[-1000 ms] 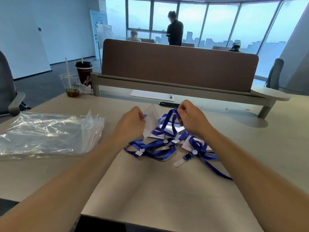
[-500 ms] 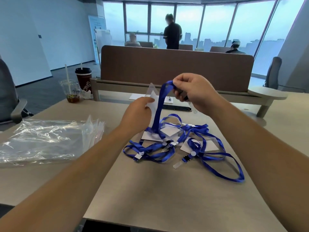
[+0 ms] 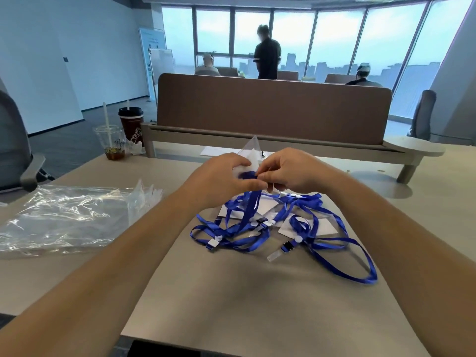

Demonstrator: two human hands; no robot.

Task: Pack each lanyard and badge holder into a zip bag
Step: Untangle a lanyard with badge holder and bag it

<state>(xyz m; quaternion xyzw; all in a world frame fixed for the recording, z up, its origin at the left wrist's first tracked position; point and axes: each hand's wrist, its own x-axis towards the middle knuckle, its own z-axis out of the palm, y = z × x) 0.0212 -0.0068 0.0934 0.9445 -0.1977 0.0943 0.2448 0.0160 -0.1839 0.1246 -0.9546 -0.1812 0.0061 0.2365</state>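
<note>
A tangle of blue lanyards (image 3: pixel 280 228) with clear badge holders (image 3: pixel 322 226) lies on the beige table (image 3: pixel 257 292). My left hand (image 3: pixel 221 179) holds a clear badge holder (image 3: pixel 248 153) raised above the pile. My right hand (image 3: pixel 288 171) pinches the blue lanyard strap (image 3: pixel 251 204) where it meets that holder; the strap hangs down into the pile. A stack of clear zip bags (image 3: pixel 69 215) lies to the left.
Two drink cups (image 3: pixel 131 127) stand at the far left by a brown desk divider (image 3: pixel 270 109). A white paper and a pen lie under the divider. An office chair (image 3: pixel 15 143) stands at left. People are by the far windows.
My right hand came down from its raised position and met my left hand at the held badge holder. The strap loop dropped back toward the pile.
</note>
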